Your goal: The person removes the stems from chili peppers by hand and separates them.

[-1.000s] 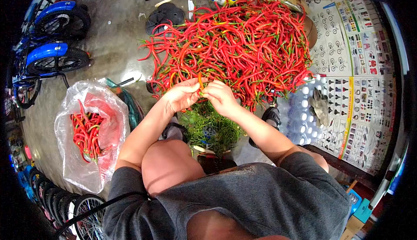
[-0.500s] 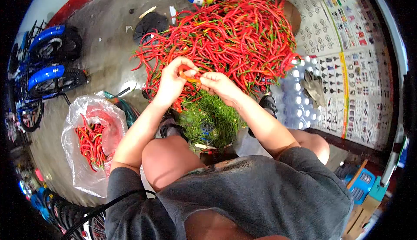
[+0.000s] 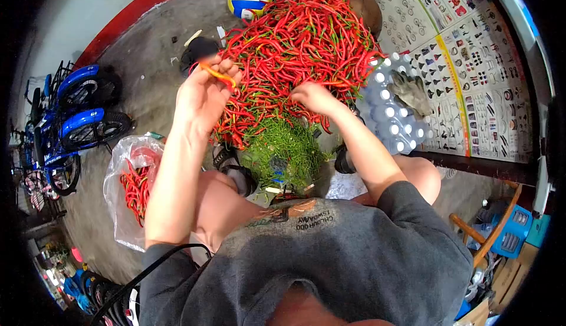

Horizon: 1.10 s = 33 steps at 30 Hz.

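While a person sits with bent knees over a concrete floor (image 3: pixel 88 231), the left hand (image 3: pixel 203 99) loosely holds one orange chilli (image 3: pixel 222 77) across its partly spread fingers, palm turned up. The right hand (image 3: pixel 312 97) is over the near right part of a broad heap of red chillies (image 3: pixel 306 43), its fingers curled narrow; whether they grip anything cannot be told. The light hold could let the orange chilli slip, and a low sweep of either wrist could drag loose red pods into the green pile (image 3: pixel 280 149) that adjoins the heap between two sandalled feet. The heap has no rim, so a push at its edge could spread it. To its right, bottles (image 3: pixel 390 114) and a grey glove (image 3: pixel 411 93) crowd the space; a ball (image 3: pixel 249 0) sits against its far side. Bare floor gives more room on the left, up to a clear plastic bag (image 3: pixel 118 155) holding more chillies.
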{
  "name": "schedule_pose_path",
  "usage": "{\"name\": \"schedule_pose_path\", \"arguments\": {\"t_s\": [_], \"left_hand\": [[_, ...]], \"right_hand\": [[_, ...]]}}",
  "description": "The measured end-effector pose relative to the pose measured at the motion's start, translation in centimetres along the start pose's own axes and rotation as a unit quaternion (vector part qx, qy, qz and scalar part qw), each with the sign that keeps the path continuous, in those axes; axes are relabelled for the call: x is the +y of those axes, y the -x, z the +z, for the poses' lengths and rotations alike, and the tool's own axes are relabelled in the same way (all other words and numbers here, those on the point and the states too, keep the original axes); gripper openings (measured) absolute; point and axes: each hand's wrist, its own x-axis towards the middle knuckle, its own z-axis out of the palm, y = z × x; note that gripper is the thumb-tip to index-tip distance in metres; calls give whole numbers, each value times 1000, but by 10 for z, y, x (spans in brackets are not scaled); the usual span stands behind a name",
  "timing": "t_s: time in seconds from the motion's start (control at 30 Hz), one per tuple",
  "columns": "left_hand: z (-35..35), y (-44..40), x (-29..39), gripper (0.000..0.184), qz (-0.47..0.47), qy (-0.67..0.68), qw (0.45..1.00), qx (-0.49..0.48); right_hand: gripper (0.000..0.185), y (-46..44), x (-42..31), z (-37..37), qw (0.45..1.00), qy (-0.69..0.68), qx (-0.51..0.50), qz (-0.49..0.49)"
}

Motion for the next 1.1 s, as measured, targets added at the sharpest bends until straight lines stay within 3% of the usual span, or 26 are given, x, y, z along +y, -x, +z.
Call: {"name": "schedule_pose_path", "arguments": {"t_s": [0.03,0.07,0.1,0.17,0.23,0.27,0.33,0.47,0.53,0.63,0.7,0.83,0.9,0.97,1.0,1.1], "left_hand": [[1,5,-2,12,25,34,999,19],[-19,-1,-8,12,8,52,998,-40],[-20,0,-14,12,2,69,997,-16],[-29,-2,-16,11,-45,86,995,-32],[-8,-8,-10,13,50,-55,997,-1],[-15,-16,-8,15,82,-81,993,-34],[-18,-20,1,15,72,-92,993,-7],[-13,-27,14,19,75,-136,988,17],[-14,-28,18,24,66,-140,987,-38],[-5,-32,-2,24,41,-83,996,-15],[-7,-34,-21,26,-6,-81,993,-82],[14,-28,-59,25,-191,-13,976,-102],[8,-35,-73,19,-171,87,979,-62],[-22,-59,-79,21,-226,242,917,-223],[8,-41,-70,22,-162,123,976,-74],[15,-33,-66,18,-104,134,985,-33]], "right_hand": [[24,4,22,1,988,100,79,82],[27,2,74,18,978,135,118,111],[33,8,67,5,973,149,64,165],[32,9,89,11,976,176,45,120],[28,5,83,12,970,209,13,125],[28,0,81,15,971,206,15,121],[32,-12,75,16,944,277,-21,178],[20,-18,43,-6,945,297,-7,140],[12,-17,26,-20,967,212,130,53],[10,-23,-4,-48,950,93,289,-77],[9,-18,-45,-74,939,52,319,-117],[13,12,-132,-86,909,-28,374,-182],[14,28,-152,-71,916,-55,362,-167],[16,35,-154,-53,908,-84,363,-190],[14,39,-155,-51,907,-97,364,-188],[13,45,-149,-42,897,-139,390,-153]]}}
